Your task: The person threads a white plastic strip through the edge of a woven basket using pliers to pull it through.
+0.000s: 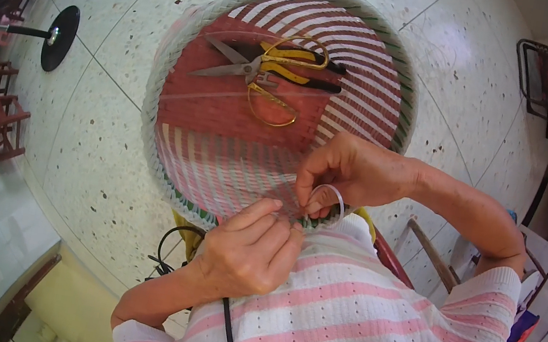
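Note:
A large round woven basket [410, 114] lies in front of me, its red and striped inside facing up and its rim bound with pale strip. On the near rim, my left hand [253, 251] is closed, fingers curled over the edge. Right beside it, my right hand [360, 174] pinches a thin white plastic strip [340, 200], which loops up from the rim. The fingertips of both hands nearly meet; the exact spot where the strip enters the weave is hidden. Inside the basket rest scissors [252, 69] with gold handles, blades apart, and pliers [294, 73] with yellow and black grips.
Speckled tile floor [127, 9] surrounds the basket. To the left are a black round stand base [60, 39] and several brown wooden chairs [6, 123]. A dark metal-framed chair [546, 82] stands at the far right. A black cable [230, 337] hangs over my striped top.

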`<action>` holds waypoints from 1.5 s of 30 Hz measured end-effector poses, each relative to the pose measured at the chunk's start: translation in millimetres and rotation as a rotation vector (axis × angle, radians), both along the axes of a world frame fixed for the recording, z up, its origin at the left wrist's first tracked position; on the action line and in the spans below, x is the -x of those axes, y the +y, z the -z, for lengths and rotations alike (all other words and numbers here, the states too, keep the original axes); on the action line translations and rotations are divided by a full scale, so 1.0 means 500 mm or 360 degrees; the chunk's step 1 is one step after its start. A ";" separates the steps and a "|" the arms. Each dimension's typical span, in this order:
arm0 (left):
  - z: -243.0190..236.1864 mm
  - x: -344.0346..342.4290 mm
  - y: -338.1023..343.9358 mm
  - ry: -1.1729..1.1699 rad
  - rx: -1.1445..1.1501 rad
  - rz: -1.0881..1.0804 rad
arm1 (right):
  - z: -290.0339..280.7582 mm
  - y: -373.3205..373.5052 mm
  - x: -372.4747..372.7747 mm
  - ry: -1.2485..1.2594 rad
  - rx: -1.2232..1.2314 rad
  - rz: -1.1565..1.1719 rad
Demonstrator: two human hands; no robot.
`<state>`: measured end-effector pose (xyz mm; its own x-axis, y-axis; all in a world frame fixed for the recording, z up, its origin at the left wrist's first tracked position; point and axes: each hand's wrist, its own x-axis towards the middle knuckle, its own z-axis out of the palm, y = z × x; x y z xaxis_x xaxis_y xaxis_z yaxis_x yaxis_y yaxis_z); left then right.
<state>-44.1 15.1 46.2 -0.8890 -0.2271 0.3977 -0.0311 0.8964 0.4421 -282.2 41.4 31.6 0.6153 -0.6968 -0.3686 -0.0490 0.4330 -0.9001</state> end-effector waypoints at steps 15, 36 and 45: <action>-0.015 0.015 -0.013 -0.0042 0.0021 0.0008 | 0.000 -0.004 0.002 -0.0193 0.0047 0.0089; -0.012 0.008 -0.019 0.0014 -0.0070 0.0015 | -0.011 -0.041 -0.005 -0.0052 0.0554 -0.0194; -0.009 0.000 -0.020 0.0004 -0.0094 -0.0007 | -0.004 -0.057 -0.008 -0.0149 0.0825 -0.0324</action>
<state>-44.2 5.3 50.9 -0.8868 -0.2542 0.3859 -0.0339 0.8686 0.4943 -278.2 12.6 33.4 0.7699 -0.6360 0.0528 0.0050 -0.0767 -0.9970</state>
